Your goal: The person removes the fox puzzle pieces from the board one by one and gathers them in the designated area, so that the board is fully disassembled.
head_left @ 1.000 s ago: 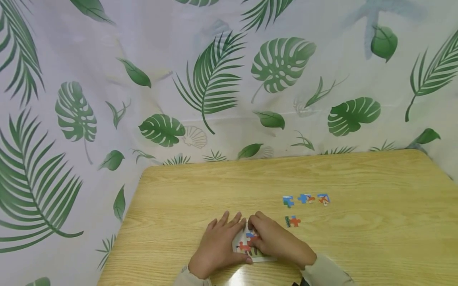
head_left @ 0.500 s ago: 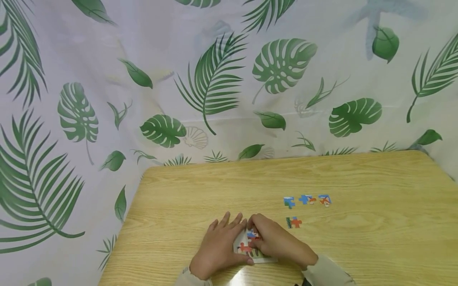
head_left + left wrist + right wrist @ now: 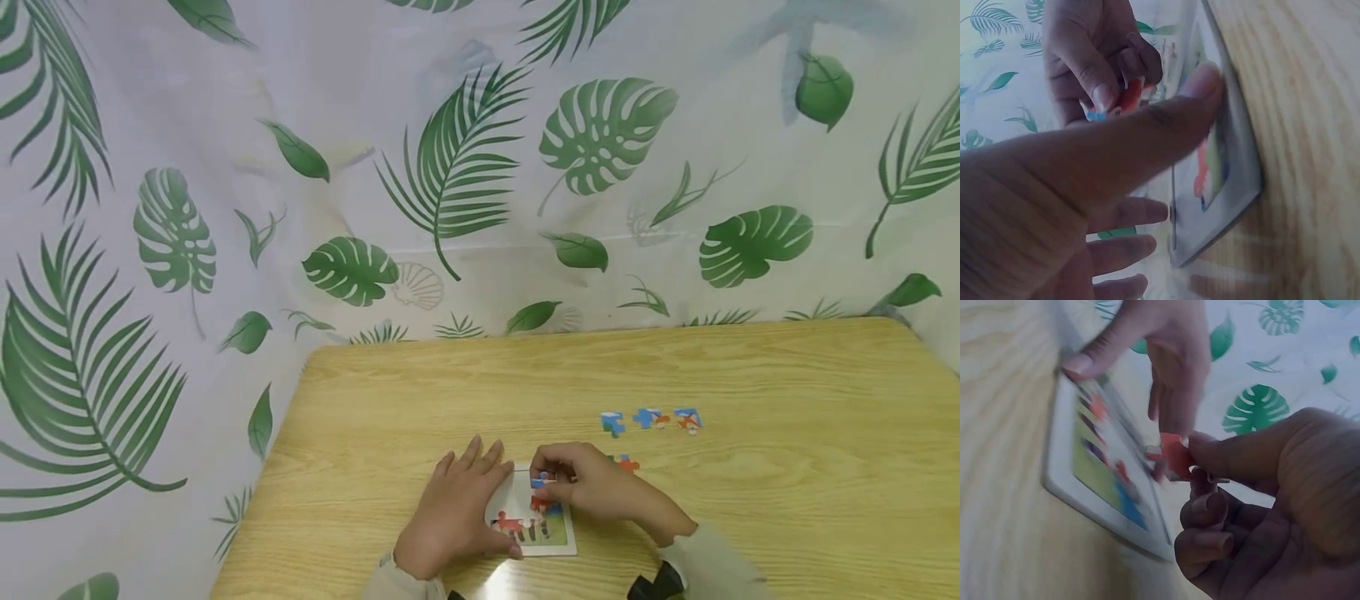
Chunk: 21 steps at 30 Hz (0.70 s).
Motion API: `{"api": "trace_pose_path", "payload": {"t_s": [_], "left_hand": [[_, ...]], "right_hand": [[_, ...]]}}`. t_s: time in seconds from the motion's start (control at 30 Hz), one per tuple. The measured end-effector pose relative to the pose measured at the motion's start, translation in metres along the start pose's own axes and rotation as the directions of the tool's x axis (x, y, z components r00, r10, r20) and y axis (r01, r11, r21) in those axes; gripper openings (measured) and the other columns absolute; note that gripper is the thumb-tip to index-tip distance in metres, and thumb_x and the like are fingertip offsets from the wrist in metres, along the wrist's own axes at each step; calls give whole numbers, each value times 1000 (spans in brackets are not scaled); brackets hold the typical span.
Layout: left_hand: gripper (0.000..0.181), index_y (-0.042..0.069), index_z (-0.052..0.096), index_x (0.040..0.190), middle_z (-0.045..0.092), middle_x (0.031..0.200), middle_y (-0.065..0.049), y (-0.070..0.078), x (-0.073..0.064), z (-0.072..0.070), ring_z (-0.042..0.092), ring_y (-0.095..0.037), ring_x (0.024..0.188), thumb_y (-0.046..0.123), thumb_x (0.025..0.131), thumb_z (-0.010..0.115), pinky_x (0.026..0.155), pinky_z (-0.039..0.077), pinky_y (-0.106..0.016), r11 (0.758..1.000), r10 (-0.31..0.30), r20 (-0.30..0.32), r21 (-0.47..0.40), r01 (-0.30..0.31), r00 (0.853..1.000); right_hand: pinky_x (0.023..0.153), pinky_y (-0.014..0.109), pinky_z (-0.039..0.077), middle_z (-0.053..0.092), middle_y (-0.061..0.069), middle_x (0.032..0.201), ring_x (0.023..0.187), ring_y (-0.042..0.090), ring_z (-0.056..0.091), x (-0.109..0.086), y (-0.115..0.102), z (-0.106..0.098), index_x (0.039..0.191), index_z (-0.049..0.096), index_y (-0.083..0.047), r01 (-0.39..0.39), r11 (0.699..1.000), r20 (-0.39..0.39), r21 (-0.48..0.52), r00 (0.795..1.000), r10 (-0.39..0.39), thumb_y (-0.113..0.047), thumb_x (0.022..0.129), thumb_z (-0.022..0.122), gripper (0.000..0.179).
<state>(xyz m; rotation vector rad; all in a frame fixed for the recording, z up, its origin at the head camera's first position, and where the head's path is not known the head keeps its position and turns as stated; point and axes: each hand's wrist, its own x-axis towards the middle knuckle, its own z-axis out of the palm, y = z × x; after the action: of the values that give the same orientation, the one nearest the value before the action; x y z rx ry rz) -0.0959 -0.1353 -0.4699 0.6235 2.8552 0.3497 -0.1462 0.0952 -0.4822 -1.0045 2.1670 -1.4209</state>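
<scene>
Pinching a red-and-blue jigsaw piece above our pale-rimmed tray

Our left hand lies spread, thumb touching the tray near seven o'clock; our right hand, fingertips nearly meeting, grips the knobbed piece toward one o'clock; we'd do best levelling it and aligning its tabs before pressing; flat loose pieces lie at two o'clock on wood-grained tabletop, before creased leaf-printed cloth

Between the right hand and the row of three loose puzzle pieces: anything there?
Yes, one mostly red piece, partly hidden by the right hand; beyond it, bare table up to the row of three. Shows in the head view.
</scene>
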Motion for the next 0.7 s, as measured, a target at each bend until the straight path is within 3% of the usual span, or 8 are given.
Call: {"api": "trace_pose_path", "payload": {"t_s": [0.1, 0.27, 0.53, 0.63, 0.7], "left_hand": [[104, 16, 53, 153, 38, 164, -10, 2, 1, -1, 29, -35, 153, 67, 68, 86, 118, 30, -61, 1000, 22, -17, -22, -23, 1000], [104, 21, 49, 156, 36, 165, -10, 6, 0, 5, 28, -38, 153, 70, 71, 82, 117, 30, -62, 997, 56, 7, -44, -56, 998], [106, 21, 53, 153, 38, 164, -2, 3, -3, -2, 30, -36, 152, 61, 63, 91, 118, 28, -63, 1000, 9, 31, -24, -9, 999], [105, 18, 51, 154, 38, 164, 0, 5, -3, -4, 32, -34, 152, 57, 66, 92, 119, 28, -61, 999, 19, 43, -36, -17, 999], [103, 16, 47, 157, 37, 164, 0, 7, -2, -2, 33, -32, 152, 54, 71, 91, 120, 28, -58, 997, 54, 33, -65, -51, 998]], "right_hand": [[61, 21, 42, 59, -5, 81, 67, 6, 48, -4, 0, -10, 97, 69, -7, 21, 1000, -17, 9, 1000, -21, -4, 96, 72, 3], [61, 23, 48, 67, -2, 84, 68, 6, 55, -18, 6, -25, 96, 71, -8, -6, 1000, -44, 12, 999, 6, -8, 100, 69, 5], [50, 24, 38, 59, -3, 71, 59, 2, 44, -51, 24, -68, 92, 67, -8, -12, 997, -124, -71, 992, 4, -6, 100, 66, 8], [52, 25, 39, 54, -2, 73, 63, 4, 44, -60, 27, -83, 93, 64, -5, -37, 993, -160, -114, 987, 18, -2, 101, 65, 9], [54, 26, 40, 51, -2, 77, 65, 5, 43, -65, 28, -92, 93, 63, -4, -97, 988, -175, -123, 982, 74, -2, 101, 64, 8]]}}
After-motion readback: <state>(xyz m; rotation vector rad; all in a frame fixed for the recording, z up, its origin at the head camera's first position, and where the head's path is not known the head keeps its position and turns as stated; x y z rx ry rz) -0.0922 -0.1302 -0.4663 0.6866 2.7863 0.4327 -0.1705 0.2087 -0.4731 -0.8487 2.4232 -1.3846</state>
